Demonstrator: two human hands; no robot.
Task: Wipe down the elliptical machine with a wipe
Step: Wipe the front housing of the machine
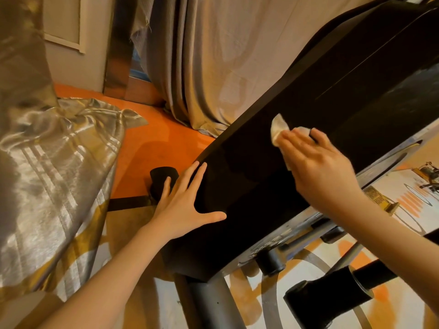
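Head view: left hand (183, 200) flat, fingers spread, on elliptical machine (308, 129) black housing. Right hand (316, 162) fingers press wipe (279, 125) against housing. Orange floor (152, 143), grey curtain (213, 62), shiny fabric (47, 162) at left.

The machine's housing (297, 129) is black, smooth and faintly glossy, likely plastic. The wipe (279, 126) looks thin, soft and pale, cloth or paper. Grey posts (213, 302) look like matt metal. Shiny satin cloth (54, 148) lies left; matt curtains (213, 55) hang behind.
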